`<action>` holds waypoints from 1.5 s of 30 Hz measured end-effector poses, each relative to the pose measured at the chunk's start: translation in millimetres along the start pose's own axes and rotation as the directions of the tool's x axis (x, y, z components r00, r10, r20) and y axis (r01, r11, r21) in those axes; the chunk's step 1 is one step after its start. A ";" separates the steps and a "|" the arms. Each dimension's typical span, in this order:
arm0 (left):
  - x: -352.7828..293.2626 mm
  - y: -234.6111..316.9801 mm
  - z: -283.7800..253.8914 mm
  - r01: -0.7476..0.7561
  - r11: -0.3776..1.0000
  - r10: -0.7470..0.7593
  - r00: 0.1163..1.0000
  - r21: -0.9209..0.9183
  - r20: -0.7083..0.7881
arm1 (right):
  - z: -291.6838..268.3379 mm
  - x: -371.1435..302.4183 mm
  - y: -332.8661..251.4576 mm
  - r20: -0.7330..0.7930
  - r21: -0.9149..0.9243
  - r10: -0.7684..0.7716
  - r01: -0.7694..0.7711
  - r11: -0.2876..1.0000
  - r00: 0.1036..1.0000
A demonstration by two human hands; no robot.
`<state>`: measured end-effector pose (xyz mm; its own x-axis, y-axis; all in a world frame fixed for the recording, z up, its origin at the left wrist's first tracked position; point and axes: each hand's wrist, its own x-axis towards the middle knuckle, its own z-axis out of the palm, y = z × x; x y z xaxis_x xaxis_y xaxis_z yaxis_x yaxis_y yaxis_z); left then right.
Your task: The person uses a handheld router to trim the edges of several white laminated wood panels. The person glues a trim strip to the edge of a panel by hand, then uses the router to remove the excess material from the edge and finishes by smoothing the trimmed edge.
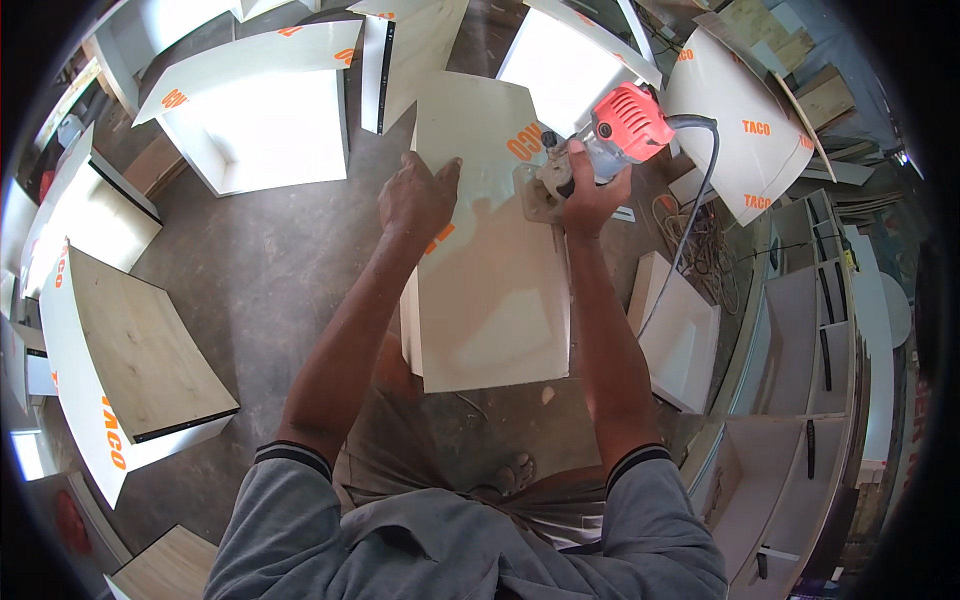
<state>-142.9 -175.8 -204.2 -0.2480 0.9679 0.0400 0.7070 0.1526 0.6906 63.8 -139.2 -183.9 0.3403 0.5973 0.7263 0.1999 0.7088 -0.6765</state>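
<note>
A trim router (pixel 632 122) with a red motor top and a clear base stands at the right edge of a pale laminated panel (pixel 495 330). My right hand (pixel 597 195) is wrapped round the router's lower body. At the panel's left edge, my left hand (pixel 418 200) grips with its fingers curled; its fingertips are partly hidden. White side strips show under the panel, so it seems to belong to a box. A black cord (pixel 708 185) runs from the router down to the right.
Several white box-shaped drawers, such as one at upper left (pixel 280 130) and one at left (pixel 150 340), stand around me. A small white tray-like box (pixel 680 335) lies at right, near coiled rope or cable (pixel 700 245). A long cabinet frame (pixel 790 400) lines the right side.
</note>
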 end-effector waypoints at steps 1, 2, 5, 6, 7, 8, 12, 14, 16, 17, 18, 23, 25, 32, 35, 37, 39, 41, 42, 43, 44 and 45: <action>0.3 -0.3 -0.3 0.003 1.000 -0.003 1.000 -0.008 0.007 | 2.1 1.8 3.1 0.000 0.002 -0.003 0.003 1.000 1.000; 0.3 -0.3 -0.5 0.005 1.000 -0.005 1.000 -0.016 0.014 | 3.9 3.6 5.9 -0.001 0.019 0.009 -0.009 1.000 1.000; -0.5 4.2 -0.7 0.023 1.000 -0.023 1.000 -0.007 0.013 | 6.7 10.7 13.5 0.001 0.043 0.026 -0.026 0.999 1.000; -0.4 2.4 -0.1 0.018 1.000 -0.018 1.000 -0.006 0.006 | 8.3 11.3 15.1 0.005 0.051 0.041 -0.041 0.998 0.999; 0.2 -0.6 1.6 0.002 1.000 -0.002 1.000 -0.013 -0.015 | 10.0 12.1 16.4 0.001 0.057 0.035 -0.035 0.998 0.999; 0.8 -2.4 1.9 -0.016 1.000 0.015 0.999 -0.019 -0.037 | 11.9 13.0 17.1 0.008 0.055 0.015 -0.015 0.998 1.000; 5.1 -3.3 -0.7 -0.006 1.000 0.006 1.000 -0.013 -0.008 | 10.4 15.3 21.0 0.027 0.093 -0.009 0.006 0.996 1.000; 6.2 -6.2 -2.6 -0.025 0.999 0.026 0.999 -0.044 0.019 | 8.8 14.1 20.1 0.029 0.109 0.008 -0.011 0.994 1.000; 9.3 -13.4 -1.1 -0.058 0.997 0.059 0.998 -0.049 0.014 | 10.0 11.0 16.6 0.034 0.089 0.040 -0.043 0.995 0.999; 10.4 -16.6 -0.3 -0.078 0.995 0.079 0.997 -0.057 0.021 | 11.3 10.4 14.1 0.024 0.097 0.027 -0.030 0.995 0.999; 8.7 -18.4 -0.7 -0.093 0.994 0.094 0.995 -0.054 0.018 | 11.9 8.7 11.8 0.015 0.103 0.042 -0.043 0.994 0.999; -1.0 -12.7 -3.2 -0.147 0.978 0.157 0.986 -0.148 0.056 | -3.3 9.8 -0.5 0.001 0.088 0.048 -0.048 0.995 0.999; -5.6 -8.6 -7.3 -0.164 0.977 0.174 0.983 -0.138 0.062 | -8.1 8.4 -12.6 -0.018 0.090 0.025 -0.023 0.996 1.000; -7.5 3.9 -16.2 -0.227 0.955 0.260 0.951 -0.191 0.170 | -26.5 -1.3 -40.7 -0.086 -0.041 -0.056 0.053 0.998 0.995; -2.5 7.0 -15.7 -0.289 0.939 0.324 0.924 -0.187 0.202 | -29.7 -2.5 -50.5 -0.113 -0.080 -0.114 0.105 0.991 0.987; 2.9 9.2 -8.8 -0.339 0.922 0.374 0.905 -0.184 0.205 | -36.7 -3.6 -52.0 -0.141 -0.192 -0.113 0.085 0.978 0.984; 14.5 13.0 -1.6 -0.343 0.895 0.425 0.850 -0.286 0.312 | -41.1 -4.6 -50.4 -0.168 -0.210 -0.073 0.037 0.977 0.983; 23.2 13.8 8.4 -0.359 0.902 0.422 0.851 -0.242 0.312 | -44.8 -4.0 -45.2 -0.187 -0.257 0.059 -0.107 0.960 0.981; 26.6 16.3 16.3 -0.369 0.908 0.416 0.850 -0.199 0.323 | -48.4 -2.4 -38.7 -0.195 -0.263 0.052 -0.103 0.959 0.980; 30.2 16.3 22.5 -0.377 0.904 0.426 0.844 -0.203 0.326 | -51.7 -1.2 -31.6 -0.220 -0.296 -0.001 -0.066 0.953 0.976; 34.2 14.1 27.1 -0.401 0.887 0.456 0.835 -0.228 0.307 | -55.8 0.3 -24.2 -0.243 -0.330 -0.053 -0.031 0.943 0.969; 38.0 8.8 30.0 -0.416 0.876 0.476 0.830 -0.245 0.292 | -53.0 1.0 -23.3 -0.248 -0.331 -0.047 -0.039 0.943 0.968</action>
<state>-126.2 -131.7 -218.3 0.3239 0.9339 0.1512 0.5601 -0.3181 0.7649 108.2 -175.0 -173.8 0.5475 0.4520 0.7042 0.4792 0.5205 -0.7067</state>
